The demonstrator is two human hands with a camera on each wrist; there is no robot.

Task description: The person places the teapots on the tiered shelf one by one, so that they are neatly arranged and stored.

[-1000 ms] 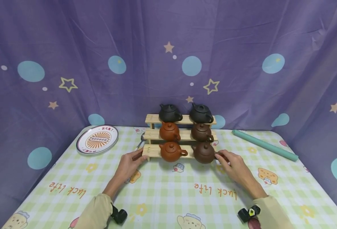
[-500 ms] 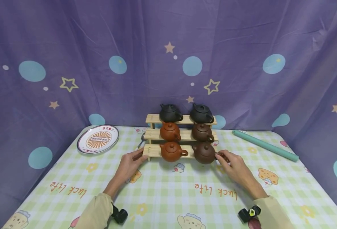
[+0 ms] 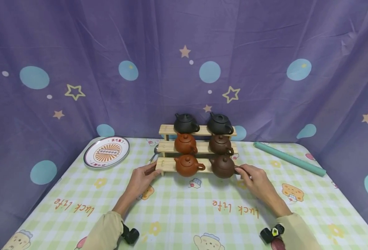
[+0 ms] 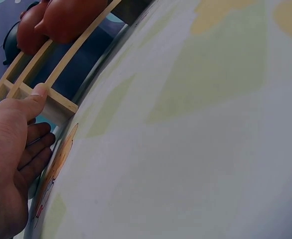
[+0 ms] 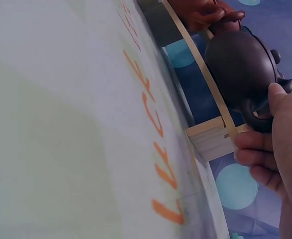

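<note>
A three-tier wooden stand (image 3: 166,164) bears two teapots on each tier. My left hand (image 3: 140,178) grips the left end of its lowest tier; in the left wrist view the thumb (image 4: 39,92) lies on the wood's front edge. On that tier's right side sits a dark brown teapot (image 3: 223,167), its handle pinched by my right hand (image 3: 257,178). Beside it stands a reddish-brown teapot (image 3: 186,166). The middle tier holds another reddish-brown teapot (image 3: 185,143) and another dark brown one (image 3: 220,144). Two black teapots (image 3: 185,124) occupy the top.
To the left lies a white plate (image 3: 90,152) with an orange sunburst print. A spoon (image 3: 154,154) is partly hidden behind the stand's left end. A green rolled tube (image 3: 290,158) lies at the right. Purple curtain (image 3: 159,41) hangs behind the checked tablecloth (image 3: 177,211).
</note>
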